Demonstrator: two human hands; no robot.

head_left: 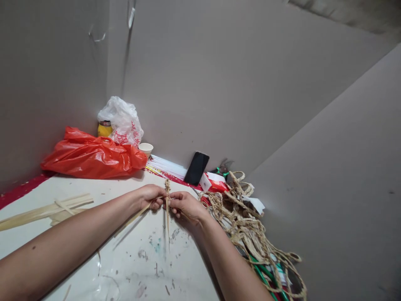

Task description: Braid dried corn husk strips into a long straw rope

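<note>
Both hands meet over the middle of the white tabletop (131,263). Between them stands a short braid of straw-coloured strips (167,188), its plaited end pointing away from me. My left hand (152,196) pinches a strip at the braid's left side, and a loose length trails down-left under the forearm. On the braid's right side, my right hand (183,205) is closed with thumb and forefinger on the strips. One thin strand (168,221) hangs down toward me between the hands. The fingertips partly hide the join.
Flat dried strips (72,202) lie at left. Behind are a red plastic bag (94,156), white bag (125,119), yellow jar (104,129), cup (145,149) and phone (196,168). Braided cord (250,234) is heaped along the right edge, near pliers (223,167) and a red-white box (214,182).
</note>
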